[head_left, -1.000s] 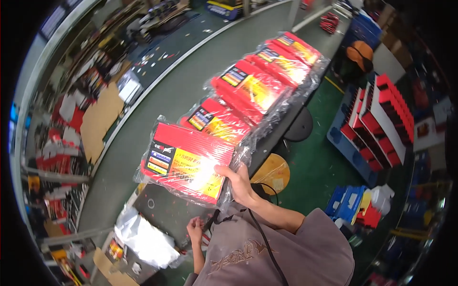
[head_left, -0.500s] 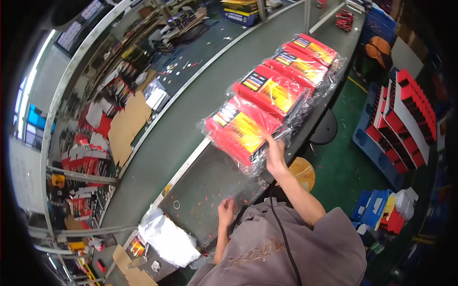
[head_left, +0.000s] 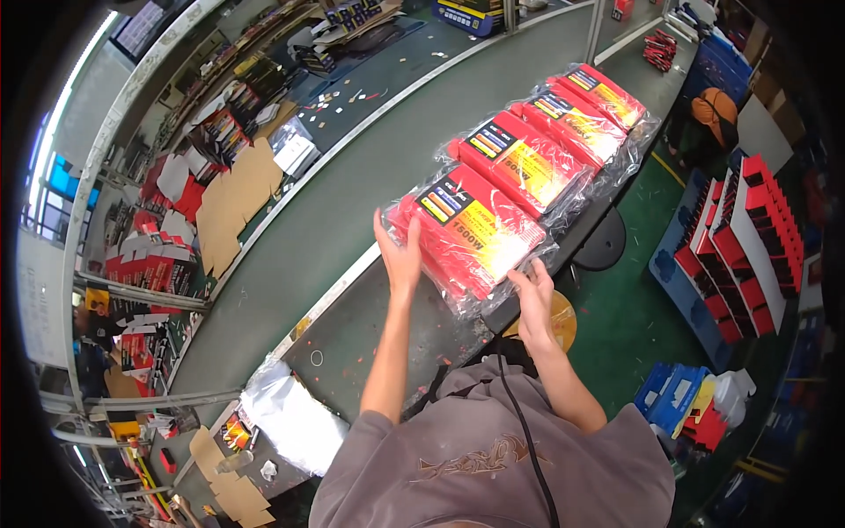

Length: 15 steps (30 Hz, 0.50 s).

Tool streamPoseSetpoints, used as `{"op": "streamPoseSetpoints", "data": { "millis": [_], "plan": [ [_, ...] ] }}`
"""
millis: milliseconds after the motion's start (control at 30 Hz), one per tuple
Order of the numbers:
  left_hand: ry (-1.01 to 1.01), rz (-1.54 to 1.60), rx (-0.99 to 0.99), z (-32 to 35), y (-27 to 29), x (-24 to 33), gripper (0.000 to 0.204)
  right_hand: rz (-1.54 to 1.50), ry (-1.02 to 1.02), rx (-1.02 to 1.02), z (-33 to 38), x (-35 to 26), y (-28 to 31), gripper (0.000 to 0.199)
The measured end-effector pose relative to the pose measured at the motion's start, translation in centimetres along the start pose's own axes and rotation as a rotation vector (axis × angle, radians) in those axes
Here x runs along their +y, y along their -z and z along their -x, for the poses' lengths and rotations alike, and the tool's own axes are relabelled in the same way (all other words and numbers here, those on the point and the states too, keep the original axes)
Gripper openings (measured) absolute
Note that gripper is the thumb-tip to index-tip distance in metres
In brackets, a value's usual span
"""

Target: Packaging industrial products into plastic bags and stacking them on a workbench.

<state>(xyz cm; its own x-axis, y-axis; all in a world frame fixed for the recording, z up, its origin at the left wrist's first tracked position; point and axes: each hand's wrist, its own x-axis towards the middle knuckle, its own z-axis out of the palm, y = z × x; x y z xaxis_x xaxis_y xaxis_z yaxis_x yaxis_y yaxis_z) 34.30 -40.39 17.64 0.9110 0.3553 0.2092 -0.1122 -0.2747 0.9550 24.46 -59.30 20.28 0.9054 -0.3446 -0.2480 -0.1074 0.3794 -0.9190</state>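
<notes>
A row of red boxes with black and yellow print, each in a clear plastic bag, runs along the dark worktop. The nearest red box (head_left: pixel 471 233) lies between my two hands. At its left end my left hand (head_left: pixel 400 260) has its fingers spread, the fingertips against the plastic. By the box's near right corner is my right hand (head_left: pixel 535 308), fingers apart and slightly bent, beside the loose plastic edge. Neither hand is closed round anything. Behind the nearest box sit a second red box (head_left: pixel 528 163), a third (head_left: pixel 576 123) and a farther one (head_left: pixel 607 92).
A stack of shiny plastic bags (head_left: pixel 290 418) lies at the lower left of the bench. A metal-edged belt (head_left: pixel 308 246) runs beyond it. On the right are a round black stool (head_left: pixel 601 239), a yellow stool (head_left: pixel 562 324) and a rack of red parts (head_left: pixel 739 246).
My left hand has risen from near my body to the nearest box's left end. My right hand has loosened from the bag's corner and lies slightly lower right. The view has shifted.
</notes>
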Motion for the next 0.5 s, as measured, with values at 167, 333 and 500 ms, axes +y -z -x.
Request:
{"op": "streamPoseSetpoints", "data": {
  "millis": [167,333,500],
  "plan": [
    [0.225,-0.09,-0.236,-5.0,-1.7,-2.7,0.063,-0.088,0.027,0.217,-1.7,3.4,0.6,0.042],
    [0.161,0.166,-0.097,-4.8,-2.3,-6.3,0.039,0.091,0.122,0.194,-4.2,3.9,-1.9,0.054],
    [0.242,0.444,-0.047,-5.4,-2.0,-4.1,0.033,-0.029,0.105,0.027,-3.6,3.5,-4.0,0.04]
  ]
}}
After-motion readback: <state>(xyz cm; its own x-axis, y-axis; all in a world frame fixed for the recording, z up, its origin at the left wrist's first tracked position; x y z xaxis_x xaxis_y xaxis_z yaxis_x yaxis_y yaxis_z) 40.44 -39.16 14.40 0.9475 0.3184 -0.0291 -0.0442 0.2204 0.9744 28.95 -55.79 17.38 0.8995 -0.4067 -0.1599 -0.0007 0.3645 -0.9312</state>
